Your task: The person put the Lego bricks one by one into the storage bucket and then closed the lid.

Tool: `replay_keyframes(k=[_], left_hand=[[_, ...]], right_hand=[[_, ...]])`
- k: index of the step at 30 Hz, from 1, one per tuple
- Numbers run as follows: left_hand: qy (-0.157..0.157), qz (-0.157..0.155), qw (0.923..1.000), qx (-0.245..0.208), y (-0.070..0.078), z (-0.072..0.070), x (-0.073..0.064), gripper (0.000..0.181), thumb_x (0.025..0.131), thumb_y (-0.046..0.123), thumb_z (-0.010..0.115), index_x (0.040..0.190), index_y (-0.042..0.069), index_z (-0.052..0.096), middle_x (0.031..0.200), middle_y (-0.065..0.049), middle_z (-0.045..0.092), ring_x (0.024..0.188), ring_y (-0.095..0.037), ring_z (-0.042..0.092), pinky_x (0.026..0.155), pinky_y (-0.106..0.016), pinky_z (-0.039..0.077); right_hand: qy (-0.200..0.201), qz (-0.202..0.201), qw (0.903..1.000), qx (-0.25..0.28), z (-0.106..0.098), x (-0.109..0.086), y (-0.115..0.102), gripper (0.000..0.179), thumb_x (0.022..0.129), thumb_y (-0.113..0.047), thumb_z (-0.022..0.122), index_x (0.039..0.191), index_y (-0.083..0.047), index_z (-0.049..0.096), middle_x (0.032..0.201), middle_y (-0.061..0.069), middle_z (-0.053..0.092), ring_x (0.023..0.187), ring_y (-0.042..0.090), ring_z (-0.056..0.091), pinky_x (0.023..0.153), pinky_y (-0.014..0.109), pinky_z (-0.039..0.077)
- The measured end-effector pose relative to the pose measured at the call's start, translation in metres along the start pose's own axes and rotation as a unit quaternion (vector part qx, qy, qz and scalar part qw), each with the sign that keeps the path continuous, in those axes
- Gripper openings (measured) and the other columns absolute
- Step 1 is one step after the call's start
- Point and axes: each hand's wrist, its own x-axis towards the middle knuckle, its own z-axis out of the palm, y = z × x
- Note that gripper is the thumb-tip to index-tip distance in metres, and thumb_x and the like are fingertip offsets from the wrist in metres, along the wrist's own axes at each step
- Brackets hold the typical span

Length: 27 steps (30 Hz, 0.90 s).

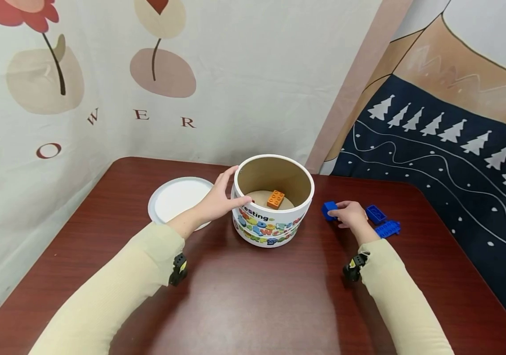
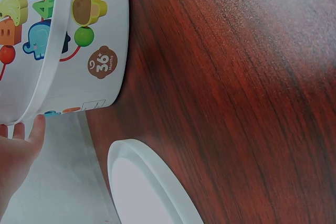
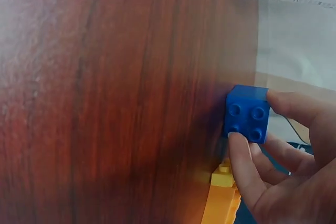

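A white round bucket [image 1: 272, 234] with colourful printed letters and animals stands upright on the table. Inside, on its bottom, lies an orange building brick [image 1: 276, 199]. My left hand [image 1: 215, 199] holds the bucket's left rim, thumb across the front; its fingertips touch the bucket's side in the left wrist view. To the right of the bucket, my right hand [image 1: 351, 216] pinches a blue building brick [image 3: 247, 114] between thumb and fingers, studs showing in the right wrist view. Just beyond that hand are a hollow blue piece [image 1: 375, 214] and a flat blue piece [image 1: 387, 229].
The white round lid [image 1: 181, 199] lies left of the bucket. Yellow [image 3: 223, 177] and orange pieces [image 3: 218, 203] show below the right hand in the right wrist view. A flower-print cloth [image 1: 244, 84] and a dark tree-print cloth [image 1: 448, 158] border the brown table [image 1: 261, 296].
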Motion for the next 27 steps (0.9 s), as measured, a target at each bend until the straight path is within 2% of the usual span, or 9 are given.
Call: replay_keyframes(k=[7,14,16,20,27], left_hand=[[0.0,0.009,1.0,-0.001,0.002,0.0,0.0,0.088,0.082,0.027,0.072,0.149,0.015,0.016,0.15,-0.015,0.019,0.139,-0.031,0.022,0.11,-0.056,0.025],[-0.001,0.004,1.0,0.005,0.001,-0.001,0.0,0.088,0.082,0.027,0.071,0.149,0.014,0.015,0.151,-0.014,0.019,0.139,-0.031,0.022,0.11,-0.055,0.025],[-0.002,0.004,1.0,0.005,0.0,-0.001,0.0,0.088,0.083,0.027,0.071,0.149,0.014,0.015,0.15,-0.015,0.019,0.139,-0.032,0.022,0.11,-0.056,0.025],[-0.002,0.003,1.0,0.002,-0.002,0.0,0.001,0.088,0.083,0.028,0.071,0.149,0.014,0.015,0.151,-0.015,0.019,0.139,-0.033,0.022,0.11,-0.057,0.026],[-0.003,0.002,1.0,0.003,-0.003,0.0,0.001,0.089,0.083,0.029,0.071,0.149,0.014,0.014,0.152,-0.014,0.017,0.139,-0.031,0.021,0.109,-0.055,0.027]], right_hand=[[-0.01,-0.015,0.9995,0.027,-0.007,-0.005,-0.005,0.053,0.092,-0.019,0.057,0.136,0.005,0.041,0.132,0.028,0.046,0.113,0.035,0.05,0.089,0.039,0.05],[-0.017,-0.033,0.9988,0.031,-0.017,-0.011,-0.011,0.052,0.093,-0.021,0.054,0.137,0.005,0.041,0.133,0.027,0.046,0.103,0.028,0.057,0.095,0.036,0.048],[-0.027,-0.035,0.9983,0.037,-0.02,-0.014,-0.013,0.053,0.094,-0.021,0.053,0.138,0.005,0.039,0.136,0.028,0.043,0.109,0.032,0.056,0.099,0.038,0.045],[-0.052,-0.038,0.9963,0.057,-0.024,-0.018,-0.017,0.054,0.096,-0.021,0.049,0.141,0.004,0.034,0.143,0.03,0.034,0.124,0.039,0.047,0.105,0.042,0.038],[-0.067,-0.063,0.9919,0.087,-0.03,-0.023,-0.023,0.054,0.096,-0.019,0.047,0.143,0.004,0.031,0.146,0.031,0.028,0.126,0.04,0.044,0.105,0.043,0.037]])
